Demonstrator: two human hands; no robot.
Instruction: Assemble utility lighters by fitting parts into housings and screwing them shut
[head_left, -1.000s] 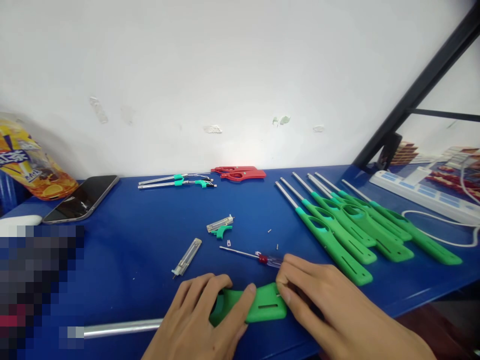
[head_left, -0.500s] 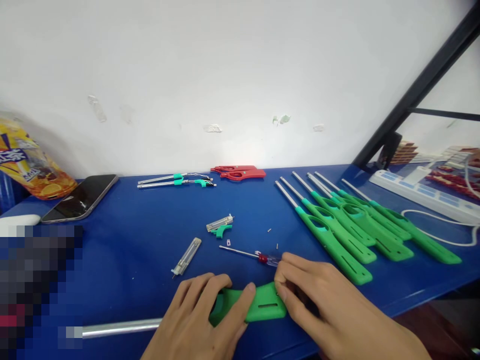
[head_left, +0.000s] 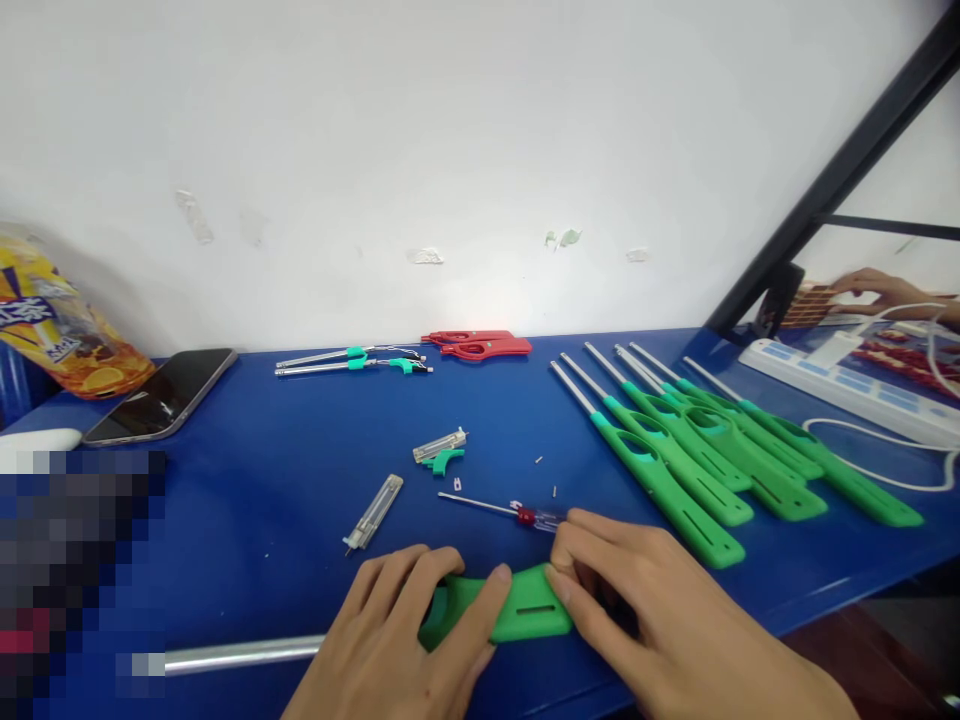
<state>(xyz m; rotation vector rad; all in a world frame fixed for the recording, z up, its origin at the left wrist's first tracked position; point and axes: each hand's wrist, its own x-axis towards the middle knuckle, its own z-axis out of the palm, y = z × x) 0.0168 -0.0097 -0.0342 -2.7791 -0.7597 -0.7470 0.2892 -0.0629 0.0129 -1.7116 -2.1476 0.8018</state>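
A green long-necked gas lighter [head_left: 532,605] lies across the near edge of the table, its metal tube pointing left. My left hand [head_left: 401,635] is wrapped over the handle near the trigger opening, hiding part of it. With thumb and fingers, my right hand [head_left: 645,590] grips the handle's right end; whether something small is also pinched there is hidden. Just behind lies a small screwdriver [head_left: 526,516] with a red and clear handle, partly covered by my right fingers. Further back are two clear fuel tanks [head_left: 375,512], a green trigger [head_left: 445,461] and several tiny metal and plastic parts.
Several assembled green lighters [head_left: 660,490] lie side by side at right, near a white power strip [head_left: 847,385]. Red handle shells [head_left: 484,346] and metal tubes with wires [head_left: 322,368] rest by the wall. A phone [head_left: 161,395] and a drink bottle [head_left: 67,320] are at left.
My right thumb and fingers have shifted slightly at the handle's end. Another person's hand has come into view at the far right. The left hand and the lighter stay put.
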